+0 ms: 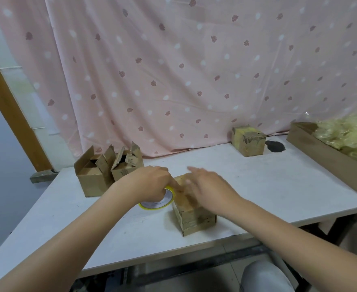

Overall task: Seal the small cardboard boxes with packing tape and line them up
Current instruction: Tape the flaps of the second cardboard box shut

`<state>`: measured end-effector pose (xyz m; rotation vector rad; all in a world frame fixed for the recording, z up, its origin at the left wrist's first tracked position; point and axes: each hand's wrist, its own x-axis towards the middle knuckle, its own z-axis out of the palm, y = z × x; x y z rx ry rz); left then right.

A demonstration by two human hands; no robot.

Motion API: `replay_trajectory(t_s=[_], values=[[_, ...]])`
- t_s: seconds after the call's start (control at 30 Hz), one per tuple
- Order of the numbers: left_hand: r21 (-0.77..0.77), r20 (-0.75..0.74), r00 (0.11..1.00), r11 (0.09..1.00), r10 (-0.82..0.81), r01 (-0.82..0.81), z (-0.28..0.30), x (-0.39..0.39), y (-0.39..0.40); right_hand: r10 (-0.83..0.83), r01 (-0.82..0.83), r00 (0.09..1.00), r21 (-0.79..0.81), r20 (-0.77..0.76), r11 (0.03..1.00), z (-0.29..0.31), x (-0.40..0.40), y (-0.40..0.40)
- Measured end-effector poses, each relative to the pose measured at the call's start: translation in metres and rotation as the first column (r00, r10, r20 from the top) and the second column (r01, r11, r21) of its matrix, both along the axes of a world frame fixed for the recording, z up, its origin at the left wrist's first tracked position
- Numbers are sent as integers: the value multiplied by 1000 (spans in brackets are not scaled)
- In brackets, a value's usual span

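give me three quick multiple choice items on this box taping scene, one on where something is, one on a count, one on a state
1. Where does the sealed box stand?
A. at the far edge of the table, by the curtain
B. on the floor
C. inside the long tray

2. How many small boxes have their flaps up?
A. none
B. two
C. five

3. What does the left hand do?
A. lies flat on the table
B. grips the tape roll
C. lifts the long tray

Key: 1 A, it sits on the white table just before the pink curtain. 2 B, two open boxes stand side by side at the left. 3 B, its fingers curl over the yellow roll beside the near box.
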<state>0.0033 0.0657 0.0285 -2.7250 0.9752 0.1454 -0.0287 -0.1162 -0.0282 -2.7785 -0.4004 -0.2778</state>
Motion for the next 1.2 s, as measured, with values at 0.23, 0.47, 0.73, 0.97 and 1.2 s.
replay_trajectory(t_s=[0.23, 0.47, 0.73, 0.97, 1.2], values=[[-21, -14, 1000, 1000, 22, -22, -5, 2, 0, -3, -19, 992, -174, -125, 985, -20, -20, -7], [-72, 0, 1000, 997, 30, -30, -9, 2, 1, 62, -75, 995, -187, -73, 979, -16, -11, 0], [-148, -43, 998, 988, 37, -43, -8, 5, 13, 123, -129, 991, -180, -44, 975, -30, -10, 4], [-389, -65, 998, 920, 26, -49, -21, 8, 44, 116, -122, 992, -168, -46, 978, -27, -11, 9], [-448, -10, 1000, 894, 23, -25, -37, 3, 46, 156, -145, 987, -222, 33, 964, -34, -6, 18]])
